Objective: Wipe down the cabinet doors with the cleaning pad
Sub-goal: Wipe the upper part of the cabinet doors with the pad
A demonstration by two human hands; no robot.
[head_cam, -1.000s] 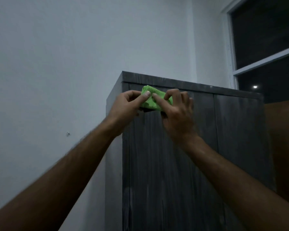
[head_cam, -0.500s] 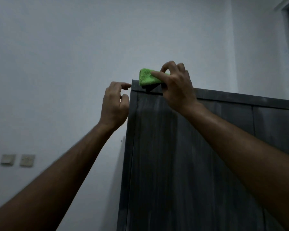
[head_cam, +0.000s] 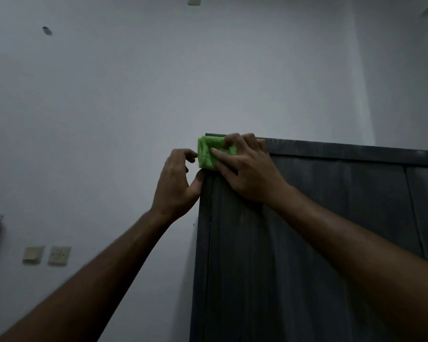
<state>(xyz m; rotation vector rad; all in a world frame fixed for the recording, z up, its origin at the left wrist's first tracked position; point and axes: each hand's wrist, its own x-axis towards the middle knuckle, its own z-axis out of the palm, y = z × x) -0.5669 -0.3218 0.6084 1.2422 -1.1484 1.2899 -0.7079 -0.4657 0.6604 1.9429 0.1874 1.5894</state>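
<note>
Centre of frame: right hand (head_cam: 247, 169) is pinching the green cleaning pad (head_cam: 208, 154) against the cabinet door (head_cam: 282, 255) top-left corner; left hand (head_cam: 177, 183), fingers loosely curled, is holding nothing. Wiping is starting; next, likely a downward stroke.

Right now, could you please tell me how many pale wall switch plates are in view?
2. Both sit side by side low on the white wall, left of the dark grey wooden cabinet: left switch plate, right switch plate. Others may lie outside the frame.
</note>
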